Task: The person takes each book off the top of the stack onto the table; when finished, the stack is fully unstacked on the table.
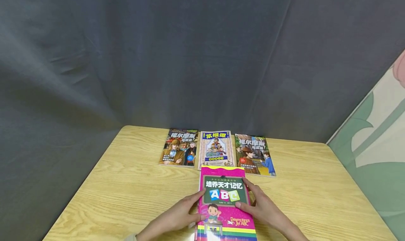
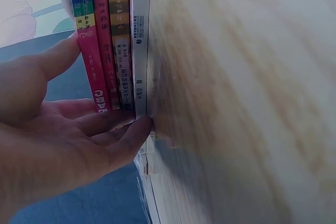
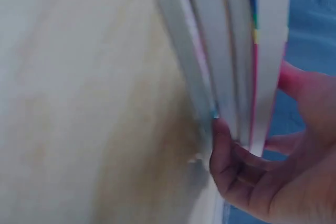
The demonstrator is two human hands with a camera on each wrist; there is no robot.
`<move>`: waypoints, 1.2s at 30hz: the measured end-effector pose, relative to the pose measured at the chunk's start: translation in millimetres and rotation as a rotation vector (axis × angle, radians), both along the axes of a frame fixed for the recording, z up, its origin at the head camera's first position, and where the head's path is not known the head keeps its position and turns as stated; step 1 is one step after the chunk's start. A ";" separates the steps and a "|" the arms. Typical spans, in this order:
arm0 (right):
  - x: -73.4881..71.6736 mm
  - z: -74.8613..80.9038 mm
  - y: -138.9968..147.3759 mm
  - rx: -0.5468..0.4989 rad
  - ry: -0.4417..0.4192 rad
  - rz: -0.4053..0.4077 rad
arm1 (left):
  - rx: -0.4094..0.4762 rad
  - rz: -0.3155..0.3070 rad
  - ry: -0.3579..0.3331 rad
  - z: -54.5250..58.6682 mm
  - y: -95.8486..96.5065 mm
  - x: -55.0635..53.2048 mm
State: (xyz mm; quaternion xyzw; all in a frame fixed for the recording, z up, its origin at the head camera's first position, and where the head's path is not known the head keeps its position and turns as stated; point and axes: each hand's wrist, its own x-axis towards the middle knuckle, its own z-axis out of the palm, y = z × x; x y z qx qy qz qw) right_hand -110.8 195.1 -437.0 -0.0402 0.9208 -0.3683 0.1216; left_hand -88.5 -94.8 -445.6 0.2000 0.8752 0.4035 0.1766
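A stack of several books lies at the near middle of the table, topped by a pink ABC book [image 1: 223, 214] with a green panel. My left hand [image 1: 177, 213] holds the stack's left side, its thumb against the upper spine. In the left wrist view, its fingers reach along the book spines [image 2: 123, 51] down to the tabletop. Across from it, my right hand [image 1: 267, 211] grips the right side, thumb on the pink cover. The right wrist view, blurred, shows its fingers bent against the page edges [image 3: 233, 66]. Whether the stack is slightly raised I cannot tell.
Just beyond the stack, three books lie face up in a row: a detective-cover book [image 1: 178, 148], a cream and blue book [image 1: 216, 149] and another detective-cover book [image 1: 255, 155]. A dark curtain [image 1: 196, 58] hangs behind the wooden table [image 1: 126, 184].
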 end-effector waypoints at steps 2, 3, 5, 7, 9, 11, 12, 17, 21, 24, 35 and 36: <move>1.9 -2.6 -0.8 -0.018 0.003 -0.011 | -0.003 0.004 0.002 -1.3 -0.8 -0.5; 2.3 -3.8 -1.2 -0.029 0.009 -0.015 | -0.002 0.005 0.002 -2.3 -1.5 -0.6; 2.5 -5.8 -1.6 -0.051 0.015 -0.023 | 0.001 0.000 0.006 -4.4 -3.0 -0.9; 2.8 -7.0 -1.8 -0.061 0.013 -0.032 | 0.009 -0.003 -0.002 -5.8 -4.1 -1.1; 3.0 -8.1 -1.7 -0.066 0.012 -0.040 | 0.017 -0.006 -0.009 -6.3 -4.5 -1.1; 3.1 -8.8 -1.3 -0.076 0.013 -0.041 | 0.021 -0.006 -0.014 -6.1 -4.7 -1.1; 3.2 -9.0 -0.9 -0.085 0.013 -0.040 | 0.021 -0.004 -0.018 -5.9 -4.8 -1.1; 3.5 -9.7 3.8 -0.153 0.005 -0.009 | 0.025 0.006 -0.039 -4.8 -5.8 -1.2; 2.9 -12.4 9.3 -0.219 -0.022 0.015 | 0.026 0.005 -0.040 -4.4 -6.5 -1.3; 3.3 -15.2 14.1 -0.315 -0.073 0.032 | 0.024 0.003 -0.036 -4.2 -6.8 -0.8; 5.8 -16.4 33.1 -0.527 -0.258 0.056 | -0.017 -0.058 0.052 -4.4 -5.6 3.3; 5.4 -17.0 34.4 -0.537 -0.266 0.058 | -0.020 -0.062 0.058 -4.8 -5.4 3.4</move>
